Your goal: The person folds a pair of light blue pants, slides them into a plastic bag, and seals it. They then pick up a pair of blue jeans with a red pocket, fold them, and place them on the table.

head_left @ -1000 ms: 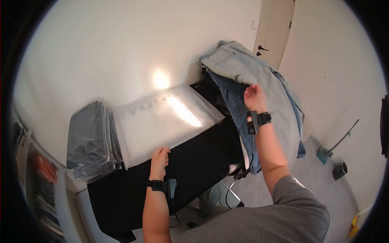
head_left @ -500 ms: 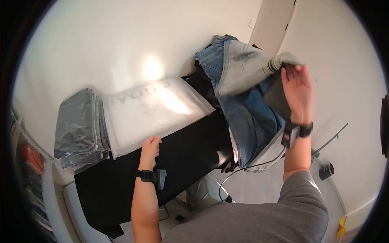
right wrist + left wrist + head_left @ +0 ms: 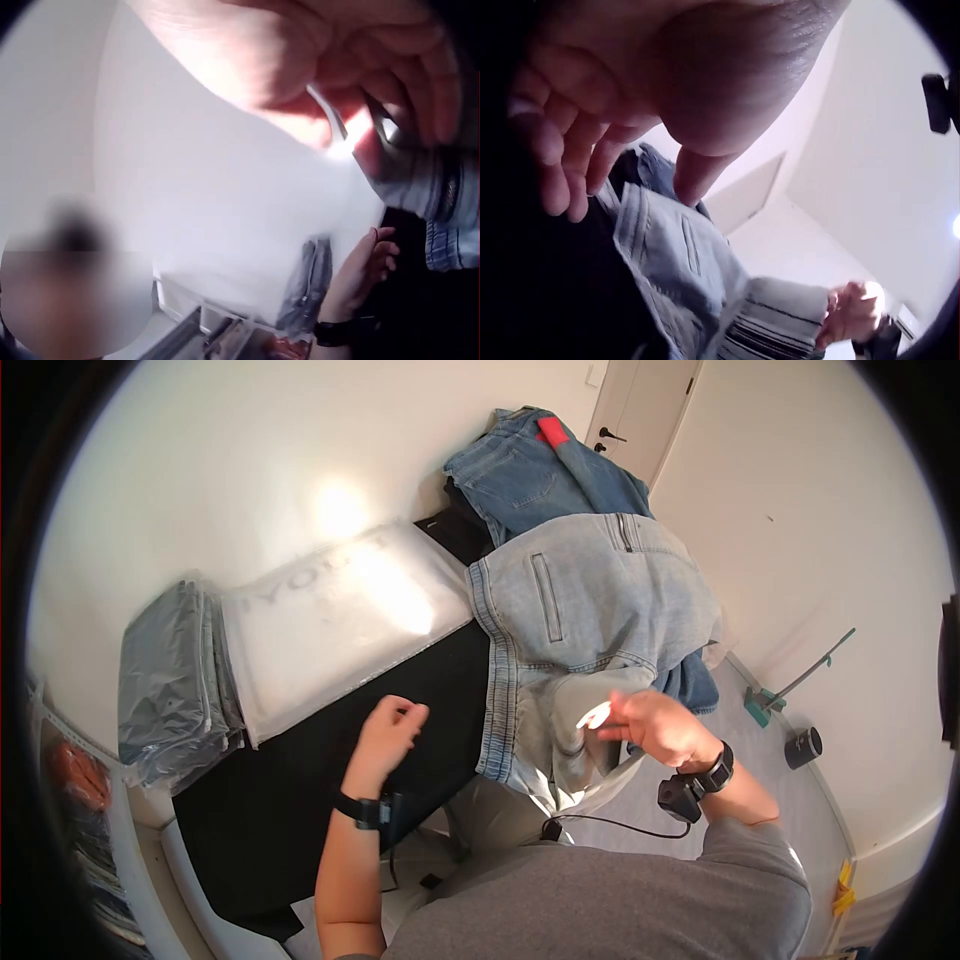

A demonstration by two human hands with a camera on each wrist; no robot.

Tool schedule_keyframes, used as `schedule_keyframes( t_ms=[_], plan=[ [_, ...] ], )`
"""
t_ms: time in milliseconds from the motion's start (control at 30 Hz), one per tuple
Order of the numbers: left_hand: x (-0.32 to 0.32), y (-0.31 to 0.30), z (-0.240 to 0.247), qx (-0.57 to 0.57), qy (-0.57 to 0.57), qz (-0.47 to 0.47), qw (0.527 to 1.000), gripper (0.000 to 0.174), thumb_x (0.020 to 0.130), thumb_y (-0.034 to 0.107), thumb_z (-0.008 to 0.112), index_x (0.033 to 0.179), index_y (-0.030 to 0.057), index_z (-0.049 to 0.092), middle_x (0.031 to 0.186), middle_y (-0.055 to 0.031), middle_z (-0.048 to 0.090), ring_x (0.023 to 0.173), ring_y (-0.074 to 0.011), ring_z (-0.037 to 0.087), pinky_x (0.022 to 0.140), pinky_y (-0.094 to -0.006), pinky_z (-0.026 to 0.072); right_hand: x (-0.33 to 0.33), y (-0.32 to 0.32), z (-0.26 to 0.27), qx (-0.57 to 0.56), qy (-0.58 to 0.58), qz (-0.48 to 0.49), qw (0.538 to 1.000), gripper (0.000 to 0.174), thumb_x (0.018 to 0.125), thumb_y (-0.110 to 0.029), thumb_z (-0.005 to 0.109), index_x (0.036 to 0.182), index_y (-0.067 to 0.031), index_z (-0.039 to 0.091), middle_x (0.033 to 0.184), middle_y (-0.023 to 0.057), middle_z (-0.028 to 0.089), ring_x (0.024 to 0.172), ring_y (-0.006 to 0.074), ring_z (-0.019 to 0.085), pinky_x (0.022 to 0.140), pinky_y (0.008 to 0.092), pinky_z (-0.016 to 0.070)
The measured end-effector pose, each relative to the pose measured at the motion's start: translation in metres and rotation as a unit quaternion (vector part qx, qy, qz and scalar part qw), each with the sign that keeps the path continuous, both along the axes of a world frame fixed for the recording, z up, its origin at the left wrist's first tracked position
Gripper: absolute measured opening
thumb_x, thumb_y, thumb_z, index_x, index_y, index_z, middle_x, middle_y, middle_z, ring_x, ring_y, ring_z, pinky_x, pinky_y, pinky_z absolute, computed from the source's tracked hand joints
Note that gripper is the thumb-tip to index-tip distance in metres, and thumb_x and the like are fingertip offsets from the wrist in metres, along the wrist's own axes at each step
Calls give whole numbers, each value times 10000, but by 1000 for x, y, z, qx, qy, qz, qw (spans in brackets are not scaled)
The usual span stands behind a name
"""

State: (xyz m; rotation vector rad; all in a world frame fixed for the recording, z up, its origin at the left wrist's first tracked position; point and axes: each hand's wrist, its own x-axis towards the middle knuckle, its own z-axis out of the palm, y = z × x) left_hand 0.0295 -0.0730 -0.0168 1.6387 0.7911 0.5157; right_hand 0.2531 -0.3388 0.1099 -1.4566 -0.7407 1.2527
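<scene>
Light-blue denim trousers (image 3: 600,590) with an elastic waistband (image 3: 500,680) and a zipped pocket lie across the right part of the black-covered table (image 3: 270,800). My right hand (image 3: 668,732) pinches a fold of them at the near side; the left wrist view shows the lifted denim (image 3: 780,307) with dark stripes beside that hand. Left of the waistband, my left hand (image 3: 386,735) hovers over the black cloth, fingers loosely bent and nothing in them. Thumb and fingers stand apart in the left wrist view.
A clear plastic bag (image 3: 310,645) with printed letters lies flat beside a stack of grey bagged garments (image 3: 165,675). Darker blue jeans (image 3: 520,475) with a red tag (image 3: 552,431) are piled behind the trousers. A cable (image 3: 620,824) hangs from my right wrist. Shelving stands at left.
My right hand has turned the light denim over, swung it out right, then brought it down towards me. The waistband now faces left and the darker jeans behind are uncovered. My left hand has left the bag's edge.
</scene>
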Motion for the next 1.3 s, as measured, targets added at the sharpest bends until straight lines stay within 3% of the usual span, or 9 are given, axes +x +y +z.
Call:
schedule_keyframes(
  t_ms=[100, 167, 333, 567, 700, 767, 933, 1233, 1300],
  plan=[
    [23, -46, 6, 158, 127, -31, 979, 548, 792, 474, 651, 973, -39, 594, 795, -192, 638, 804, -311, 651, 688, -359, 505, -12, 6, 27, -97, -207, 255, 940, 393, 938, -293, 533, 1172, 19, 575, 1158, 115, 600, 1092, 166, 530, 916, 271, 410],
    [38, -70, 11, 258, 198, -57, 944, 515, 753, 436, 702, 951, -20, 568, 848, -171, 612, 808, -301, 620, 674, -385, 501, -10, 21, 61, -147, -334, 353, 862, 387, 921, -294, 563, 1157, 11, 586, 1055, 114, 638, 1009, 161, 568, 859, 285, 437],
    [57, -90, -1, 382, 223, -54, 895, 507, 691, 377, 743, 926, -12, 518, 903, -161, 571, 849, -320, 601, 695, -409, 512, 49, 125, 71, -43, -577, 222, 784, 311, 855, -276, 602, 1058, -41, 619, 976, 121, 645, 921, 250, 601, 817, 331, 458],
    [57, -92, -5, 371, 207, -30, 905, 473, 676, 347, 742, 903, -1, 515, 927, -158, 558, 873, -326, 585, 708, -413, 504, 159, 262, -17, -28, -864, 24, 502, 457, 696, -341, 711, 1055, -68, 633, 1094, 177, 616, 982, 306, 601, 866, 393, 471],
    [56, -94, -9, 375, 204, -25, 904, 448, 675, 341, 740, 870, 14, 503, 894, -149, 547, 856, -318, 576, 705, -408, 498, 141, 266, -6, -102, -858, 81, 496, 386, 678, -280, 710, 1003, -76, 661, 1056, 176, 636, 977, 306, 615, 845, 388, 489],
    [57, -94, -10, 398, 203, -23, 894, 472, 653, 334, 765, 887, 17, 504, 894, -129, 547, 844, -287, 593, 670, -378, 519, 140, 262, 6, -127, -813, 56, 566, 292, 670, -227, 695, 919, -76, 689, 1002, 168, 656, 949, 314, 632, 798, 394, 510],
    [60, -90, -8, 366, 206, -11, 908, 460, 646, 323, 744, 908, 16, 523, 933, -161, 553, 893, -333, 573, 749, -419, 489, 119, 188, 81, 41, -801, -20, 597, 307, 693, -296, 694, 823, -20, 656, 776, 172, 643, 755, 363, 611, 667, 410, 473],
    [66, -103, -26, 426, 50, -69, 901, 431, 662, 244, 735, 992, -13, 632, 1050, -165, 566, 946, -297, 565, 784, -381, 468, 61, -11, 140, 120, -664, -248, 695, 300, 789, -257, 701, 911, 15, 670, 671, 25, 611, 634, 77, 525, 605, 247, 431],
    [73, -101, -25, 215, -64, -71, 972, 333, 686, 204, 714, 938, -2, 641, 899, -165, 631, 827, -310, 612, 729, -382, 480, 51, -52, 141, 123, -643, -322, 684, 284, 793, -233, 710, 902, 27, 671, 710, -9, 616, 661, 62, 520, 618, 216, 423]
  ],
)
